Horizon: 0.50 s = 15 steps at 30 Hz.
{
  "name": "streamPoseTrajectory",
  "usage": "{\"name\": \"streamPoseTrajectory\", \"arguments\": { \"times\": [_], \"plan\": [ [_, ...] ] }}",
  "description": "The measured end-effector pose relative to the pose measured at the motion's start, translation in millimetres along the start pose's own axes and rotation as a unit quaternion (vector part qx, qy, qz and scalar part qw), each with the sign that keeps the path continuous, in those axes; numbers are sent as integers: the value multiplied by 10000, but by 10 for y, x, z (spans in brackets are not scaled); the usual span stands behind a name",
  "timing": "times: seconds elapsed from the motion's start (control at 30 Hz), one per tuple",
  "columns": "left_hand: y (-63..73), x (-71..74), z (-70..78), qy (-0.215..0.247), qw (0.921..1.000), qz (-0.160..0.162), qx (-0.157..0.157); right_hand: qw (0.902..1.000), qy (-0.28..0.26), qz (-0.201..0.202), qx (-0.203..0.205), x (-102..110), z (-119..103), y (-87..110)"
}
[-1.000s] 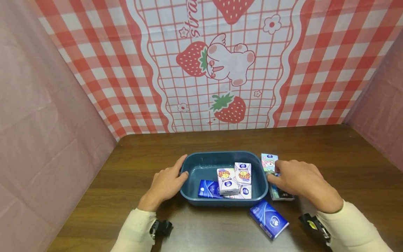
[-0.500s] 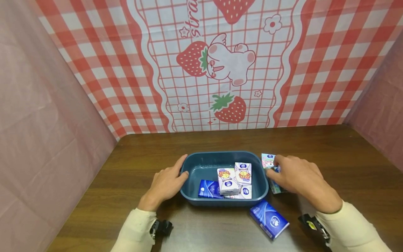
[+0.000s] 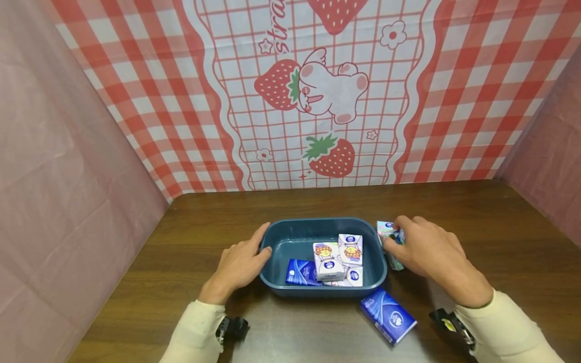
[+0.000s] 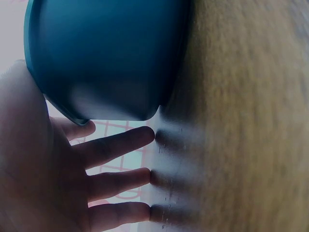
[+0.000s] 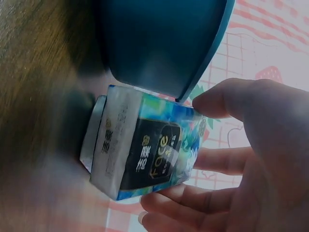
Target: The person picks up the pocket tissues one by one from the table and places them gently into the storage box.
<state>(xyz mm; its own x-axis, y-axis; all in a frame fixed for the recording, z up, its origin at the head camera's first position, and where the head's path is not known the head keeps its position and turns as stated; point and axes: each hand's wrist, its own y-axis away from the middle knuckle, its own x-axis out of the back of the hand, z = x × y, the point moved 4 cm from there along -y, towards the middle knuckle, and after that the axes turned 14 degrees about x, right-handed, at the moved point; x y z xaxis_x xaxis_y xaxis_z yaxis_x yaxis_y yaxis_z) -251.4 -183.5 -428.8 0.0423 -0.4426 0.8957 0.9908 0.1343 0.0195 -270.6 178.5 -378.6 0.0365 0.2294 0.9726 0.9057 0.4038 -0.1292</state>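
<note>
My left hand (image 3: 240, 264) rests at the left end of a dark teal plastic bin (image 3: 295, 289), its thumb over the rim. In the left wrist view its fingers (image 4: 118, 147) are straight and spread, with tips down at the tabletop. My right hand (image 3: 428, 247) holds a blue-green tissue pack with a black label (image 5: 157, 145) between thumb and fingers, just right of the bin. A pink and light-blue tissue pack (image 3: 385, 227) lies partly hidden by that hand and pack. In the bin are a blue tissue pack (image 3: 301, 272) and several white tissue packs (image 3: 328, 259).
Another blue tissue pack (image 3: 388, 315) lies aslant on the brown wooden table (image 3: 218, 209), by the bin's front right corner. Behind the table hangs a red checked cloth with strawberries (image 3: 331, 156). Pink cloth (image 3: 77, 176) hangs at both sides.
My right hand has shifted slightly up and left with the blue-green tissue pack, which now overlaps more of the pink one. The left hand and bin have not moved.
</note>
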Motion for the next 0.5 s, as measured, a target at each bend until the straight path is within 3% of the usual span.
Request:
{"name": "streamPoseTrajectory", "arguments": {
  "times": [0.5],
  "plan": [
    [-5,-5,-6,-4,10000,29,-13,9993,-163,335,-22,31,-11,-2]
  ]
}}
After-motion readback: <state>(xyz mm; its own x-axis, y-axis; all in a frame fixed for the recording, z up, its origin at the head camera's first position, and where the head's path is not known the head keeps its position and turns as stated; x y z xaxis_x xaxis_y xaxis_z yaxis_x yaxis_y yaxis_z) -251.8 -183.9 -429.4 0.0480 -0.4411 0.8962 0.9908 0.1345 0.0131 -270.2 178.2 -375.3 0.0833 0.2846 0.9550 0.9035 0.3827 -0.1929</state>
